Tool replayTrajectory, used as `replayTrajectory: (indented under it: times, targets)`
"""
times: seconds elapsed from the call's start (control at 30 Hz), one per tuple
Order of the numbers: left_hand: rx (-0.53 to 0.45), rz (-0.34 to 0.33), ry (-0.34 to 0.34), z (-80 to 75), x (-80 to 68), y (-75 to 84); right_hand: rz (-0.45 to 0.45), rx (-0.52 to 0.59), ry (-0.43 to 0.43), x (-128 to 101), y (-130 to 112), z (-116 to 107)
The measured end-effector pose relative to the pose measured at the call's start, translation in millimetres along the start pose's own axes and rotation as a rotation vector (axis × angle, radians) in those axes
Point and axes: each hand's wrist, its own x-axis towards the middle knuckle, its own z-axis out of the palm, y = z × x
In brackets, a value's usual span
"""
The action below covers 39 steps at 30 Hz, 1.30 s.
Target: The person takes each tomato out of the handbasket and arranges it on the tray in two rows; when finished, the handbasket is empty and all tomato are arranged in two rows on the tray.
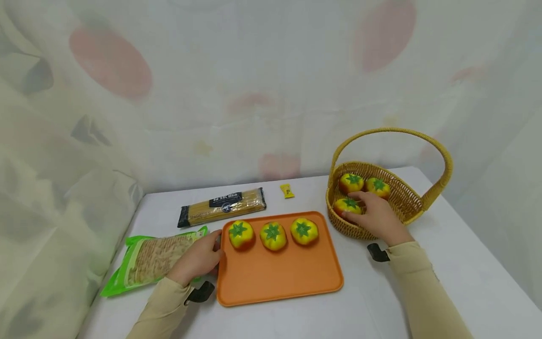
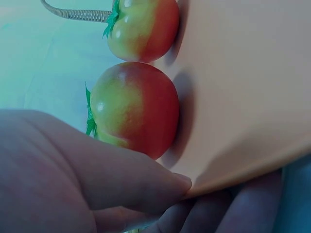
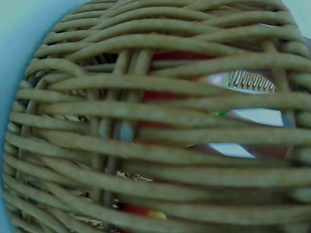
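My left hand (image 1: 199, 256) grips the left edge of an orange tray (image 1: 279, 278), thumb on top and fingers beneath it in the left wrist view. Three yellow-and-red tomatoes with green leafy tops line the tray's far side: a left one (image 1: 241, 234), a middle one (image 1: 273, 237) and a right one (image 1: 304, 231). Inside the wicker basket (image 1: 398, 202), my right hand (image 1: 378, 216) holds the front tomato (image 1: 346, 206) between thumb and fingers. Two more, a back-left tomato (image 1: 351, 182) and a back-right tomato (image 1: 378, 187), lie behind it. Basket weave (image 3: 160, 107) mostly hides that hand in the right wrist view.
A pack of spaghetti (image 1: 224, 207) lies behind the tray, and a small yellow wrapped sweet (image 1: 287, 190) sits to its right. Left of the tray is a green-edged food bag (image 1: 156, 259), partly behind my left hand. The basket's tall handle (image 1: 391, 130) arches over it.
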Motion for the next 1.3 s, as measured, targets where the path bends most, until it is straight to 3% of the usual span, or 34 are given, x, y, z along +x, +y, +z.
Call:
replayTrajectory:
  times: [0.83, 1.3]
  targets:
    - [-0.020, -0.002, 0.002, 1.0, -0.5, -1.3, -0.013, -0.027, 0.011, 1, 1, 3]
    - [-0.024, 0.009, -0.007, -0.1, -2.4, -0.7, -0.037, -0.017, 0.072, -9, -13, -15]
